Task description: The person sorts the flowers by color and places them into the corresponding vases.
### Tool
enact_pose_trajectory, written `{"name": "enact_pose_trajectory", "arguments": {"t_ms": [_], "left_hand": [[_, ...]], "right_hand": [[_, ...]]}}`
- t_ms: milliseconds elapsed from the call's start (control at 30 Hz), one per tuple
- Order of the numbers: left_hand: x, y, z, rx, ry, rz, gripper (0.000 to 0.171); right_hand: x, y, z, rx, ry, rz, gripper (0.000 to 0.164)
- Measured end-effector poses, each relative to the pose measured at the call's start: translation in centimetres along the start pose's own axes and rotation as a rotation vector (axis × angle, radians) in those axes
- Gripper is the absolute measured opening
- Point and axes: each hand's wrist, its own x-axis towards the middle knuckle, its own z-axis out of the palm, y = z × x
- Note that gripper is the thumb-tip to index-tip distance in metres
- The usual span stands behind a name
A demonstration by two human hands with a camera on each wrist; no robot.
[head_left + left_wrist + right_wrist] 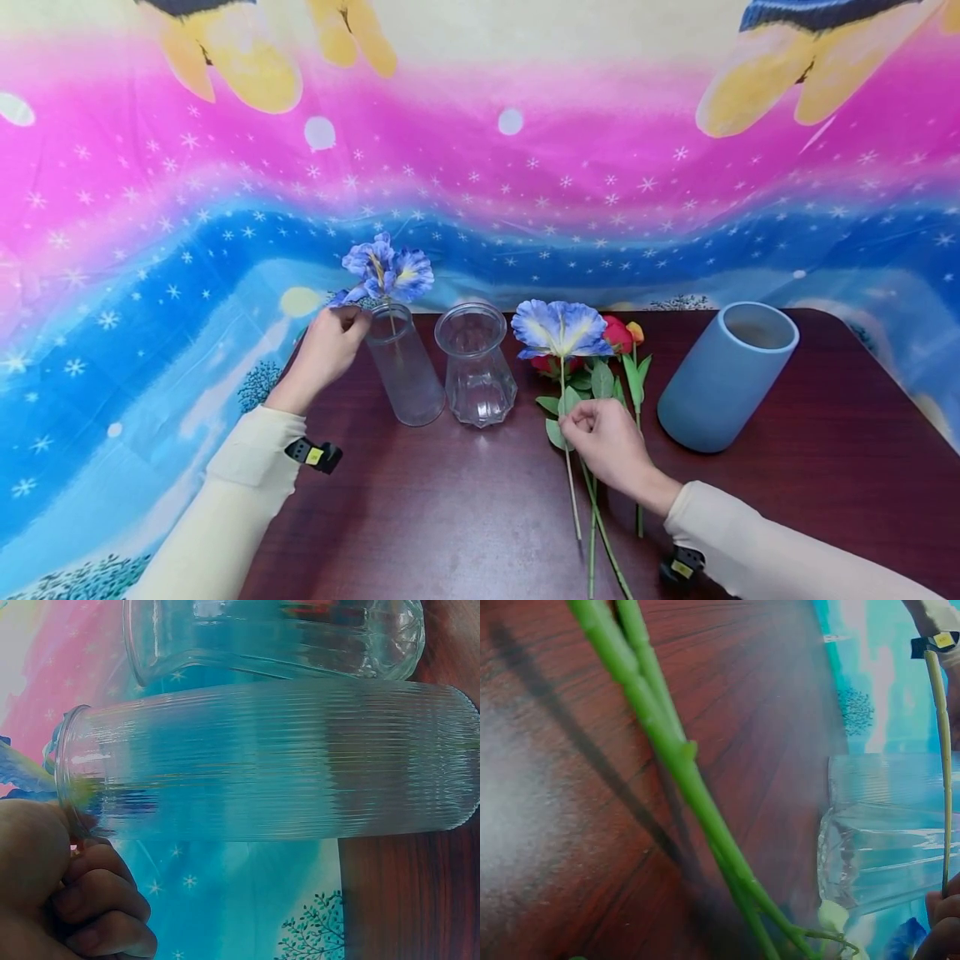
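Note:
Near the far left of the table, my left hand (pixel 330 346) has curled fingers at the rim of a tall ribbed glass vase (pixel 408 375), its fingertips pinching the rim. A blue-purple iris (pixel 386 271) stands in that vase, its bloom above the mouth. In the left wrist view the ribbed vase (pixel 255 765) fills the middle, beside the curled fingers (pixel 105 896). My right hand (pixel 607 442) pinches the thin stem of another blue iris (pixel 561 329), bloom upward, over the table. The stem (pixel 943 750) shows at the right wrist view's edge.
A clear flared glass vase (pixel 480 367) stands right of the ribbed one. Behind and below my right hand lie red flowers (pixel 618 333), an orange-yellow bud (pixel 636 332) and green stems (pixel 592 533). A blue-grey vase (pixel 723 383) stands at right. A patterned cloth (pixel 480 192) hangs behind the table.

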Motion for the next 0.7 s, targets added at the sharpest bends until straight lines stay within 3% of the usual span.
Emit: {"name": "enact_pose_trajectory", "arguments": {"t_ms": [367, 700], "left_hand": [[0.0, 0.1, -0.1, -0.006, -0.009, 0.0, 0.04], [0.1, 0.0, 0.0, 0.0, 0.006, 0.005, 0.04]], "right_hand": [[0.6, -0.9, 0.0, 0.13, 0.069, -0.055, 0.017], [0.8, -1.9, 0.4, 0.284, 0.206, -0.092, 0.021]]}}
